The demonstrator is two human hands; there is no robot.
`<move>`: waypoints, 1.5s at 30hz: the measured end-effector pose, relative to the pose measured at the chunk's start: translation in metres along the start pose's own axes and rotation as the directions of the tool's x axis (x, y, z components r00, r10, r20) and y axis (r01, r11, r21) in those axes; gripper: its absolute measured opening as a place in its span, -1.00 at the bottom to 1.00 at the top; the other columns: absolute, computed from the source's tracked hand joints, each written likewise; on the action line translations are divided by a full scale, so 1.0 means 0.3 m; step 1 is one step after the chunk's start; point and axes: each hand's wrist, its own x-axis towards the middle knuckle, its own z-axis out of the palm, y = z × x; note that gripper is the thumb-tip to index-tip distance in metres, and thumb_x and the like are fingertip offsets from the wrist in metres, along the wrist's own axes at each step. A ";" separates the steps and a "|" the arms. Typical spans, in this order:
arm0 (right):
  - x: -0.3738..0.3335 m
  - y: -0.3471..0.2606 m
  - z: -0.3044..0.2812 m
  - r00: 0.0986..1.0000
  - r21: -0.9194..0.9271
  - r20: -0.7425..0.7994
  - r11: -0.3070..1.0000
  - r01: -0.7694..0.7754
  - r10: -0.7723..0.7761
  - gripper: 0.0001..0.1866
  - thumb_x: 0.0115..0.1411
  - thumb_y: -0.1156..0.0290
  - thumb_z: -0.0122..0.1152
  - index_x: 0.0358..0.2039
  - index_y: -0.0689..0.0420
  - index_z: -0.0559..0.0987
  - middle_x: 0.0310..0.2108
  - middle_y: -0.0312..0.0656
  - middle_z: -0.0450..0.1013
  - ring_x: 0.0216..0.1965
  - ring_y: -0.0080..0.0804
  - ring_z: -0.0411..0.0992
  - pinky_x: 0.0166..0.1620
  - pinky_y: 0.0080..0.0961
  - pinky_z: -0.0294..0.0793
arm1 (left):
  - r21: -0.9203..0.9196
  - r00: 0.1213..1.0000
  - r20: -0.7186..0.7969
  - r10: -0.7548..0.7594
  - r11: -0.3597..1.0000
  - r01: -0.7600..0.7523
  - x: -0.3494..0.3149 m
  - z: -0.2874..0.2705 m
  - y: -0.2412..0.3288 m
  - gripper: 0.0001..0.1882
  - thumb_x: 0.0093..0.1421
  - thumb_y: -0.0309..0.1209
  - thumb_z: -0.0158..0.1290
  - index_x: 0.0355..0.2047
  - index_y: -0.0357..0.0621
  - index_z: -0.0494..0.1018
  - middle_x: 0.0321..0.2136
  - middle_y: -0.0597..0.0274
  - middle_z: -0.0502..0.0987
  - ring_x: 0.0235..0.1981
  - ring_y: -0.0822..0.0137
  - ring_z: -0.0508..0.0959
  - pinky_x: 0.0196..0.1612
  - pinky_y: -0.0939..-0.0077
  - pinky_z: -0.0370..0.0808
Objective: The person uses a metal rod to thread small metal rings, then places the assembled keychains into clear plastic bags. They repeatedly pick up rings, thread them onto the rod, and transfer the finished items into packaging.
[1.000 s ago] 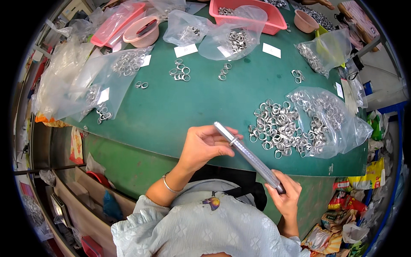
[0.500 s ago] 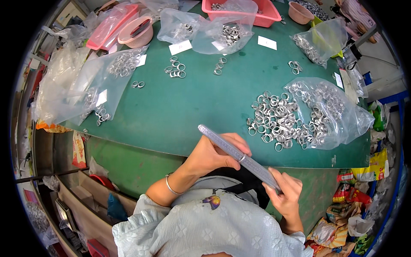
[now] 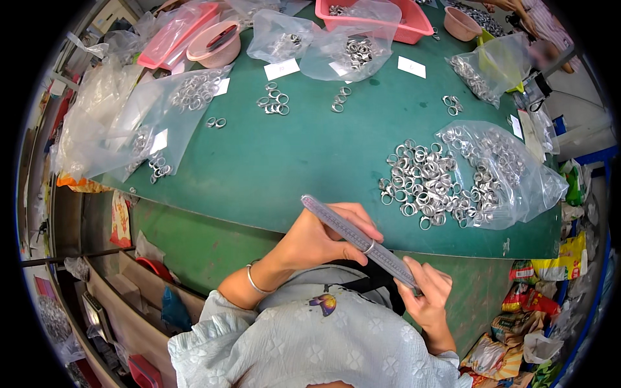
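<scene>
I hold a grey tapered ring mandrel (image 3: 339,224) with scale markings, slanting over the table's near edge. Partway along it sits a silver ring (image 3: 369,247). My left hand (image 3: 321,238) is closed around the mandrel, thumb and forefinger tips on either side of it at the ring. Its thin end is pinched by my right hand (image 3: 425,292) at the lower right. Beyond the right hand lies a heap of loose silver rings (image 3: 417,181), partly spilling from a clear plastic bag (image 3: 527,191).
Small ring groups (image 3: 274,100) lie on the green table (image 3: 278,158) beside white paper slips (image 3: 412,66). Bags of rings (image 3: 197,90), a red tray (image 3: 413,31) and pink bowls (image 3: 217,53) line the back. Another person's arm (image 3: 527,19) shows at far right.
The view has shifted slightly. The right hand and its end of the mandrel have moved a little to the left, and both hands keep their grip. The ring is still on the mandrel.
</scene>
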 end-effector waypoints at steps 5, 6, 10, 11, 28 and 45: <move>0.010 -0.012 -0.005 1.000 0.000 0.011 1.000 -0.014 0.014 -0.56 -0.23 0.56 0.31 -0.21 0.25 0.56 -0.71 -0.24 0.22 -0.78 -0.41 0.19 -0.68 -0.51 0.17 | -0.028 1.000 -0.012 -0.023 0.999 0.023 0.000 -0.007 -0.010 -0.65 -0.25 -0.46 0.36 -0.40 -0.32 0.54 -0.43 0.09 0.53 -0.33 0.25 0.53 -0.29 0.45 0.48; 0.012 -0.017 -0.007 1.000 -0.002 0.014 1.000 -0.019 0.019 -0.56 -0.23 0.56 0.31 -0.21 0.26 0.56 -0.71 -0.24 0.23 -0.78 -0.41 0.19 -0.68 -0.51 0.17 | -0.039 0.999 -0.014 -0.031 0.999 0.030 0.000 -0.009 -0.012 -0.65 -0.25 -0.46 0.36 -0.40 -0.32 0.54 -0.43 0.10 0.53 -0.33 0.25 0.53 -0.29 0.45 0.48; 0.020 -0.030 -0.012 0.999 0.008 0.025 0.999 -0.040 0.040 -0.56 -0.22 0.56 0.31 -0.21 0.26 0.56 -0.71 -0.23 0.24 -0.78 -0.40 0.20 -0.68 -0.50 0.18 | -0.050 0.999 -0.017 -0.041 0.998 0.040 -0.002 -0.011 -0.011 -0.64 -0.26 -0.47 0.36 -0.40 -0.31 0.54 -0.43 0.10 0.53 -0.33 0.24 0.53 -0.29 0.45 0.48; 0.021 -0.031 -0.013 0.999 0.013 0.028 0.999 -0.045 0.044 -0.56 -0.22 0.57 0.32 -0.21 0.26 0.56 -0.71 -0.23 0.24 -0.78 -0.40 0.20 -0.68 -0.50 0.18 | -0.055 0.999 -0.016 -0.036 0.998 0.035 -0.001 -0.010 -0.007 -0.64 -0.26 -0.47 0.36 -0.39 -0.31 0.54 -0.43 0.10 0.53 -0.32 0.24 0.53 -0.29 0.45 0.48; 0.036 -0.026 -0.013 0.997 -0.001 0.047 0.998 -0.062 0.062 -0.57 -0.22 0.57 0.33 -0.22 0.26 0.56 -0.72 -0.24 0.22 -0.79 -0.42 0.19 -0.69 -0.51 0.18 | -0.063 0.997 -0.025 -0.071 0.996 0.069 0.006 -0.022 -0.005 -0.67 -0.24 -0.56 0.34 -0.40 -0.30 0.52 -0.41 0.10 0.50 -0.29 0.25 0.52 -0.27 0.46 0.49; 0.035 -0.023 0.004 0.995 0.012 0.043 0.996 -0.092 0.092 -0.59 -0.20 0.56 0.33 -0.22 0.26 0.56 -0.72 -0.22 0.24 -0.78 -0.39 0.22 -0.68 -0.49 0.21 | -0.059 0.996 -0.028 -0.089 0.994 0.088 0.003 -0.036 -0.014 -0.69 -0.21 -0.61 0.31 -0.39 -0.31 0.52 -0.38 0.08 0.49 -0.27 0.25 0.52 -0.22 0.46 0.50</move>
